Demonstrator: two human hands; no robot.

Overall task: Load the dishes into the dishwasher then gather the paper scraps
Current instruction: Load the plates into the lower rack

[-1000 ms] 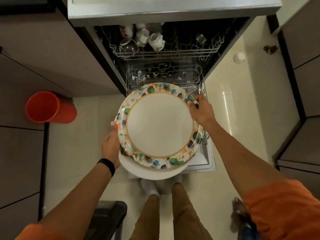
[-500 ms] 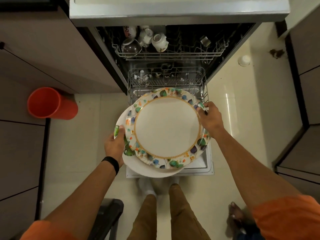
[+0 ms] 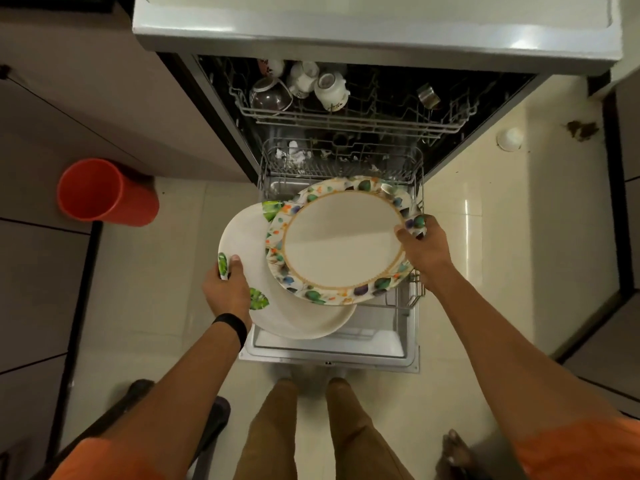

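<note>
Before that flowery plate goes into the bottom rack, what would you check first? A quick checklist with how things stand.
1. Right hand grips the floral plate by its rim: ok.
2. Left hand holds the leaf-print plate by its rim: ok.
3. Lower rack pulled out over the open door: ok.
4. Plates apart from each other: cannot tell, they overlap.
5. Free slot below the plates: cannot tell, hidden.
6. White bits at the rack's back out of the way: cannot tell.

Two plates (image 3: 341, 244), three cups (image 3: 330, 86), one glass bowl (image 3: 270, 97), one orange bin (image 3: 104, 194).
</note>
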